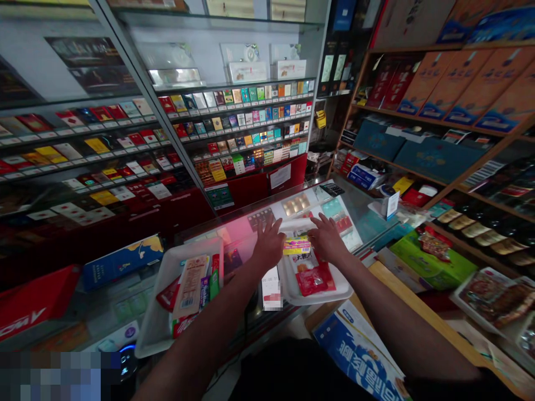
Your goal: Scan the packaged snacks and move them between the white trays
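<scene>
Both my arms reach forward over a glass shop counter (359,223). My left hand (268,243) lies at the left rim of a white tray (334,291), fingers stretched and spread. My right hand (325,236) rests over the tray's far part, fingers also spread. Between the two hands sits a small yellow and pink packet (296,245), touched by both; whether either hand grips it I cannot tell. A red snack pouch (315,280) lies in the tray nearer to me.
A second white tray (156,328) at the left holds several snack packets. Glass shelves of cigarette packs (246,120) stand behind the counter. Wooden shelves with boxes (434,94) fill the right. A green box (430,259) and a blue carton (359,351) lie near me.
</scene>
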### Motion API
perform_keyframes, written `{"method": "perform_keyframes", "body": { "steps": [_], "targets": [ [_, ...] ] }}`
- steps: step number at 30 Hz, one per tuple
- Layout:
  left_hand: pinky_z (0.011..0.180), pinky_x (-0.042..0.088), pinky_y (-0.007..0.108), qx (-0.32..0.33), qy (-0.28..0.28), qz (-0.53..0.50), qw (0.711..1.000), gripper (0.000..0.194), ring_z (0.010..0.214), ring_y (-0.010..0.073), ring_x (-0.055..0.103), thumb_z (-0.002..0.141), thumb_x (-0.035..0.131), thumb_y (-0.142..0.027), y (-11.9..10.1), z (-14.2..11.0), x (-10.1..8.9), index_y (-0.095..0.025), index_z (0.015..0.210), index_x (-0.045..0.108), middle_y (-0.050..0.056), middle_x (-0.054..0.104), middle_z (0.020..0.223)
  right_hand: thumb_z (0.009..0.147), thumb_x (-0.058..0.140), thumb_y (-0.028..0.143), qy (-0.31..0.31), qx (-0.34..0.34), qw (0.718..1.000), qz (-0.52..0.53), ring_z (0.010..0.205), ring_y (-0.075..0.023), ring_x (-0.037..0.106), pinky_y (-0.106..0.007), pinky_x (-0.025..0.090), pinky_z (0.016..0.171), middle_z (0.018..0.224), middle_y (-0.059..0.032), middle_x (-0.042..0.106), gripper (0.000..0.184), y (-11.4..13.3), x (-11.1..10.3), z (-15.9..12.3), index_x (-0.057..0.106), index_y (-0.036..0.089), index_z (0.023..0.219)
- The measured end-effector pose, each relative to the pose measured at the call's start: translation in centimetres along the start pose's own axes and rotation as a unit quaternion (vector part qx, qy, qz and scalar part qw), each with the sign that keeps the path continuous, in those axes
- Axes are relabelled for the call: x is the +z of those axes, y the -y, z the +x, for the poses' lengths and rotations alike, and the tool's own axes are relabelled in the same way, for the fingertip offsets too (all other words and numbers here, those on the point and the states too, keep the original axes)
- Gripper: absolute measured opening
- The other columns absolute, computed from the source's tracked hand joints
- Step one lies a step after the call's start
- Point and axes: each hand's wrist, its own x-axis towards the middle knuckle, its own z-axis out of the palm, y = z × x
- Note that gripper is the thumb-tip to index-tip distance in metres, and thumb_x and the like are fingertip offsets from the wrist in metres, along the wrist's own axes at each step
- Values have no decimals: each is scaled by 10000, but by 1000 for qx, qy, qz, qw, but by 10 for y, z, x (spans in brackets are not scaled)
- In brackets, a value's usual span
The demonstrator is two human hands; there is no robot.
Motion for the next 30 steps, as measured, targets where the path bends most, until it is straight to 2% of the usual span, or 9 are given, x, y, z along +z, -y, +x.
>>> {"method": "perform_keyframes", "body": {
  "steps": [6, 11, 17, 23, 27, 30],
  "targets": [
    [1227, 212, 684, -8, 17, -10, 1000, 242, 1546, 378, 263, 951, 489, -189, -19, 22, 38, -184, 998, 726, 137, 506, 1529, 955, 551, 234, 38, 34, 999, -4, 1515, -383, 255, -598, 201, 1191, 1553, -128, 488, 264, -34, 20, 3, 785, 202, 1073],
    [1222, 231, 679, -32, 19, -12, 999, 243, 1536, 387, 283, 953, 500, -212, -25, 38, 67, -183, 1011, 734, 142, 527, 1512, 976, 520, 260, 63, 57, 996, 9, 1512, -370, 267, -568, 217, 1186, 1564, -140, 471, 297, -54, 35, 14, 766, 187, 1125],
    [1214, 258, 666, -61, 10, -7, 998, 233, 1519, 384, 322, 937, 514, -203, -27, 49, 86, -186, 1002, 738, 144, 533, 1507, 981, 486, 246, 52, 68, 996, 10, 1486, -349, 315, -522, 258, 1166, 1533, -165, 504, 314, -60, 49, 22, 751, 150, 1122],
    [1227, 242, 662, -61, 0, 11, 998, 243, 1527, 379, 310, 934, 517, -218, -30, 41, 80, -177, 1070, 715, 156, 493, 1540, 972, 491, 264, 51, 68, 996, 9, 1478, -341, 319, -507, 275, 1154, 1523, -157, 509, 311, -63, 58, 20, 747, 166, 1120],
    [1233, 237, 657, -61, 10, 12, 998, 260, 1540, 376, 281, 928, 524, -216, -30, 28, 62, -175, 1117, 698, 156, 465, 1563, 959, 521, 280, 35, 74, 997, 13, 1484, -345, 307, -514, 264, 1166, 1525, -151, 508, 306, -54, 58, 22, 746, 174, 1137],
    [1235, 225, 657, -67, 9, 14, 998, 267, 1552, 373, 253, 917, 553, -218, -27, 15, 43, -183, 1147, 683, 152, 447, 1578, 941, 552, 284, 7, 54, 998, 13, 1463, -352, 337, -521, 277, 1162, 1494, -156, 537, 288, -36, 55, 27, 755, 172, 1112]
  ]
}}
